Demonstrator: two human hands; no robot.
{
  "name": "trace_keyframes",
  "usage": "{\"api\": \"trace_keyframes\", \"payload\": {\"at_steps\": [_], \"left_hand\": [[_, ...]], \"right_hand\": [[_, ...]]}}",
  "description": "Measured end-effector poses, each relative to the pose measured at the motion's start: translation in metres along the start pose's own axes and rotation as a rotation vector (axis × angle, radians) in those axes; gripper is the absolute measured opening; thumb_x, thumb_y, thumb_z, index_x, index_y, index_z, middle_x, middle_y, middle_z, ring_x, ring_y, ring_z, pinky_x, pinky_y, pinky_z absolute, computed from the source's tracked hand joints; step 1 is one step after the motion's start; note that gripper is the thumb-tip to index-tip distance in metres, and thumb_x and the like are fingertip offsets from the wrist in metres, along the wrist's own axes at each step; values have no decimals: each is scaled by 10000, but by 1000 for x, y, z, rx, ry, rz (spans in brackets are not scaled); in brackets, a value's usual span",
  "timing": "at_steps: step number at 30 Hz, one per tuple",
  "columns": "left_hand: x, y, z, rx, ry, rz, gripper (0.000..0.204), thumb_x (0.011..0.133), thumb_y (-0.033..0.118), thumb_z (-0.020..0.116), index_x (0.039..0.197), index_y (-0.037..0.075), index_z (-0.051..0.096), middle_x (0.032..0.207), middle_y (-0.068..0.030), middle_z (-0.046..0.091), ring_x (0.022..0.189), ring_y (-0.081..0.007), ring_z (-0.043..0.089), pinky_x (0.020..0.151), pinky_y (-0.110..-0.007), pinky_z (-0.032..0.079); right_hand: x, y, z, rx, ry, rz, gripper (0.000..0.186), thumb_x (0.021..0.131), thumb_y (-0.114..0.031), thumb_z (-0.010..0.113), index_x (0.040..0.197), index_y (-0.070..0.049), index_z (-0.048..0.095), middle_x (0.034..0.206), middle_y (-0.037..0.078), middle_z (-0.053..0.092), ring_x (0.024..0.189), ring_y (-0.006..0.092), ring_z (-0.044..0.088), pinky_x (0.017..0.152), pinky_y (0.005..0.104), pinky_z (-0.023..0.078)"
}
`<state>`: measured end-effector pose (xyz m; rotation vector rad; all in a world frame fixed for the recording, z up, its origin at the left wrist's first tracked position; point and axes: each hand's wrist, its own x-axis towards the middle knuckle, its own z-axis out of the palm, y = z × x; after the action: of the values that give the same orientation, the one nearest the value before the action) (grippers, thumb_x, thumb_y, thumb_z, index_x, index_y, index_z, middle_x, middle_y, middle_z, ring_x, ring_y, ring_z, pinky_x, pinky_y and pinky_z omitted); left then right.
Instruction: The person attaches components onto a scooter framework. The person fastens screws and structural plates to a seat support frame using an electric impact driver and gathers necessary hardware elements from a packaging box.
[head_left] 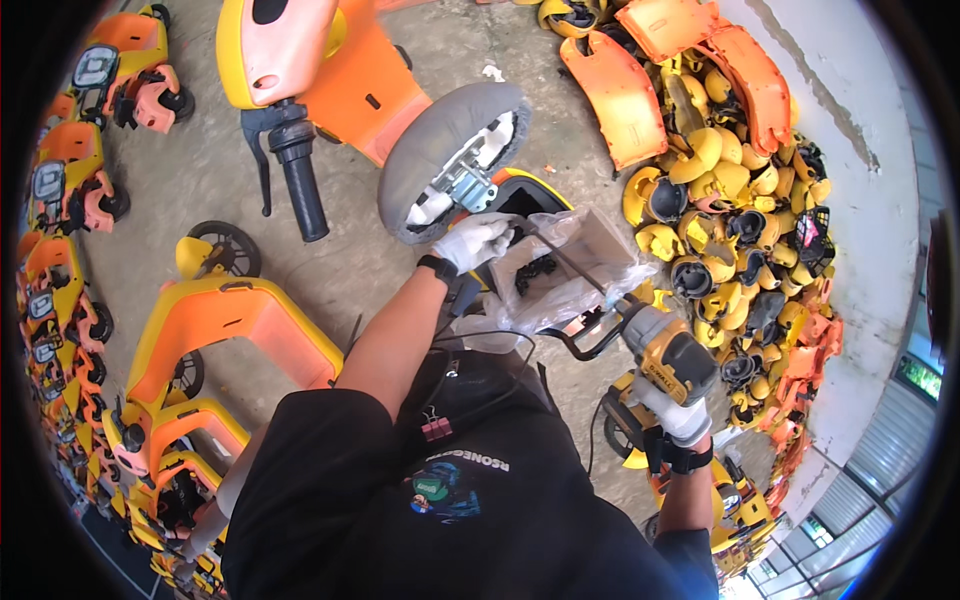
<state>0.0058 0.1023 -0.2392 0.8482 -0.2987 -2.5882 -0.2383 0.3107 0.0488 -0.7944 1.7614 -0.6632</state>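
The gloved right grip (676, 412) is clenched around a yellow-and-black power driver (668, 348), beyond the lower-right corner of a carton (592, 242). Its long bit (568, 260) slants up-left across the carton's mouth, ending near the left grip (472, 242) at the upper-left edge; whether that pinches anything, I cannot tell. Plastic lining (634, 268) crowds the right edge.

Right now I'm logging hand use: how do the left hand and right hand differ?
The left hand is curled near the tip of the long bit; the right hand grips the yellow-and-black power drill. The left hand is farther forward than the right hand. Both wear white gloves and black wristbands.
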Motion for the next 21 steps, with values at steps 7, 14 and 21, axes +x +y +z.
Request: {"api": "trace_keyframes", "payload": {"at_steps": [7,14,21], "left_hand": [[-9,2,-5,-1,94,-40,221,987,106,474,1140,11,602,858,-51,599,698,-115,532,626,-211,457],[-14,6,-16,-75,-13,-62,203,967,109,523,1116,4,613,838,-68,627,657,-113,554,579,-205,461],[-17,7,-19,-70,-67,-76,176,962,113,535,1058,-7,622,815,-61,608,618,-105,538,530,-194,438]], "right_hand": [[1,0,0,26,-68,0,322,752,-53,720,1053,-34,606,867,53,667,788,160,647,697,303,525],[4,-6,-15,66,-115,75,280,721,26,670,987,3,584,772,62,639,658,165,650,599,289,527],[2,-20,-13,167,-109,91,275,704,64,638,965,7,570,745,70,622,632,182,642,587,299,530]]}}
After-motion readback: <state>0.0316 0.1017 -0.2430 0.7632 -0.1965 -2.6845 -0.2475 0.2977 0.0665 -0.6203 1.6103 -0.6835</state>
